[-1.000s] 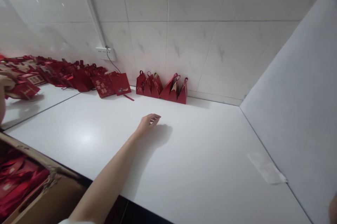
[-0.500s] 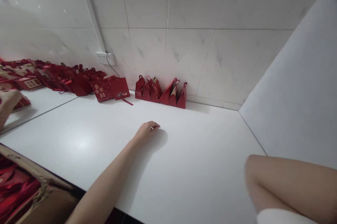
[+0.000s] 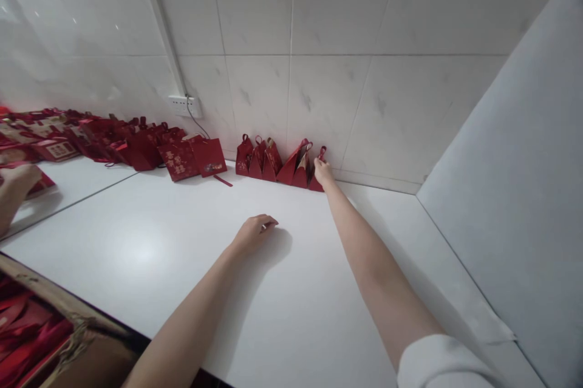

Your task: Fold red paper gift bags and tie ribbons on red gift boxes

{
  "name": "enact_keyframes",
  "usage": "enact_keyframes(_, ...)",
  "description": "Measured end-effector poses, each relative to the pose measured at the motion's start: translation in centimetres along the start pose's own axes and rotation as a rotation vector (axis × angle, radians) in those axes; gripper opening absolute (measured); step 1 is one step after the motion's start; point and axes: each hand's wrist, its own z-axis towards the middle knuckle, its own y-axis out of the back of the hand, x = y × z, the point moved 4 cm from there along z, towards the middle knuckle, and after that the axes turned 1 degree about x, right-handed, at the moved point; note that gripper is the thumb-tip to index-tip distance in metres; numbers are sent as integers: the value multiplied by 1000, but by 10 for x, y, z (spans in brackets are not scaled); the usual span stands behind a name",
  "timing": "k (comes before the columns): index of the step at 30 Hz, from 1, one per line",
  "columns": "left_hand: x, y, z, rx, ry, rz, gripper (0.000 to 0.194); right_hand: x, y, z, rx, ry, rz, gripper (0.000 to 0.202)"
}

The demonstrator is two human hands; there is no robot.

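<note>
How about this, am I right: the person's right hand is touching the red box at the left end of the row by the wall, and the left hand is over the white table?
Not quite: in the head view, the right hand is touching the red box at the right end. The rest is right.

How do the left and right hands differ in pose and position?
The left hand is loosely curled over the middle of the white tabletop; the right hand is at the top of the rightmost small red box.
The right hand is nearer the wall than the left hand.
Both are bare.
</note>
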Motion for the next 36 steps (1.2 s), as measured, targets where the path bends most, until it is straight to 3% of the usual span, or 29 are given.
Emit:
enact_keyframes(4, -1, 2, 2, 4, -12, 26, 33, -27, 21, -13, -53, -128, 27, 27)
enact_keyframes(7, -8, 3, 2, -4, -30, 46, 35, -41, 48, -33, -38, -110, 80, 27)
enact_keyframes(9, -16, 5, 0, -35, -61, 47, 40, -43, 63, -51, 51, -47, 139, 22)
enact_keyframes(13, -37, 4, -5, -80, -177, -16, 74, -26, 94, -89, 366, 102, 254, 15)
enact_keyframes(15, -46, 0, -7, -52, -225, -90, 89, -8, 112, -110, 541, 200, 311, 24)
enact_keyframes(17, -56, -5, -10, -1, -255, -185, 92, 11, 130, -130, 612, 279, 294, 29)
enact_keyframes(19, -65, -11, -12, 76, -274, -288, 80, 28, 142, -149, 632, 352, 285, 27)
enact_keyframes(23, -77, -23, -17, 236, -261, -401, 56, 54, 136, -177, 604, 517, 263, 29)
enact_keyframes(27, -72, -29, -15, 249, -170, -413, 60, 61, 113, -182, 510, 643, 208, 23)
enact_keyframes(31, -66, -28, -11, 185, -142, -440, 58, 53, 102, -176, 568, 610, 194, 21)
enact_keyframes(36, -63, -26, -9, 163, -149, -452, 55, 42, 116, -165, 504, 540, 189, 12)
